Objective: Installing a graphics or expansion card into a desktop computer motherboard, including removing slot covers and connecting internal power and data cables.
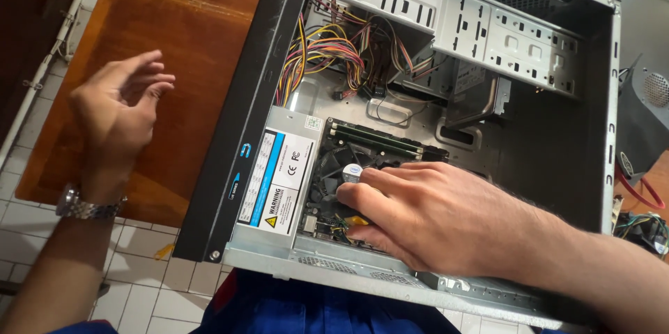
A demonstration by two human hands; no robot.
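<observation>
An open desktop computer case [251,90] lies on its side on a wooden table [174,34]. My right hand [432,215] reaches inside it, fingers resting on the black round cooler fan [334,173] on the motherboard. Whether the fingers grip the fan is not visible. A grey power supply [279,180] with labels sits just left of the fan, and green memory sticks [376,139] lie behind it. My left hand [118,111] hovers over the table left of the case, fingers loosely curled and apart, holding nothing. A metal watch [87,206] is on that wrist.
A bundle of coloured cables [327,51] runs from the power supply toward the grey drive cage [509,38] at the back. Dark equipment and a red cable [641,187] sit right of the case. Pale tiled floor [150,278] shows below the table edge.
</observation>
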